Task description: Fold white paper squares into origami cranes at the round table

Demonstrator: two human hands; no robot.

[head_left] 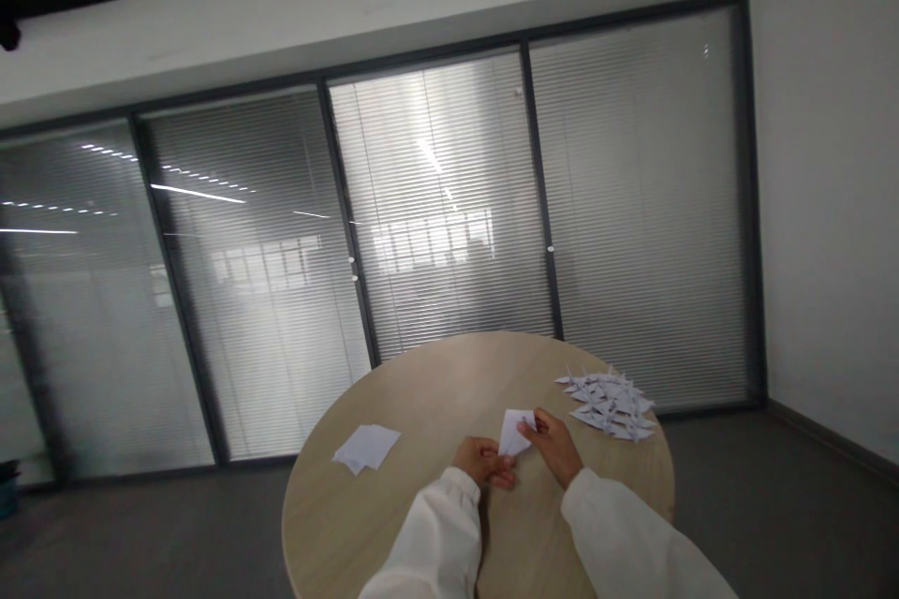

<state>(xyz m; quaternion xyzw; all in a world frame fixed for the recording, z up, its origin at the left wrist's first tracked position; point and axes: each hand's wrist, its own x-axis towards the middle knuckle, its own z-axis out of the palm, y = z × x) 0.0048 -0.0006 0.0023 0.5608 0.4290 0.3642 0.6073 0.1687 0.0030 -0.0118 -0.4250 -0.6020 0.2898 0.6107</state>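
A small folded white paper is held over a round wooden table. My left hand pinches its lower corner, fingers closed. My right hand grips its upper right edge, fingers closed too. Both arms are in white sleeves. A heap of several folded white paper cranes lies to the right of my right hand, near the table's far right rim. A small stack of white paper sheets lies on the table to the left of my left hand.
Behind the table runs a glass partition wall with lowered blinds and dark frames. A white wall stands at the right. Grey floor surrounds the table.
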